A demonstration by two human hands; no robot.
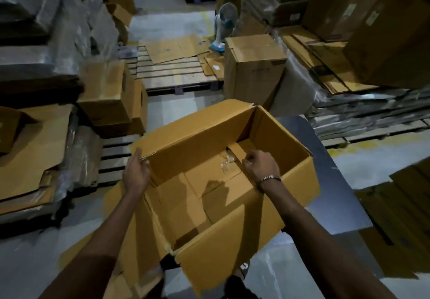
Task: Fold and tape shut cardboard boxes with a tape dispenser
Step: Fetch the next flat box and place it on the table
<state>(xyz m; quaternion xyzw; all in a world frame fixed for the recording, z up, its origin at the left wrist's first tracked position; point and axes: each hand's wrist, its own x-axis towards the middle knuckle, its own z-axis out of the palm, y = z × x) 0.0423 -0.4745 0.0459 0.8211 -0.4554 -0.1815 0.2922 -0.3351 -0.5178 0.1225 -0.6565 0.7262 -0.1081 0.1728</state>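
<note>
Left hand [136, 173] grips open box [290, 135] rim; printing unreadable.

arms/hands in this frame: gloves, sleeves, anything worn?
Both forearms are bare up to the frame edge: no sleeves or gloves in view. The right hand has a thin metallic bracelet at the wrist, silver-toned with a small segmented section. The left hand and its wrist show nothing worn. No rings are discernible on the fingers.

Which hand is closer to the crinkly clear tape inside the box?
Right. The right hand reaches inside the box beside the tape; the left hand grips the box's outer left corner.
</note>
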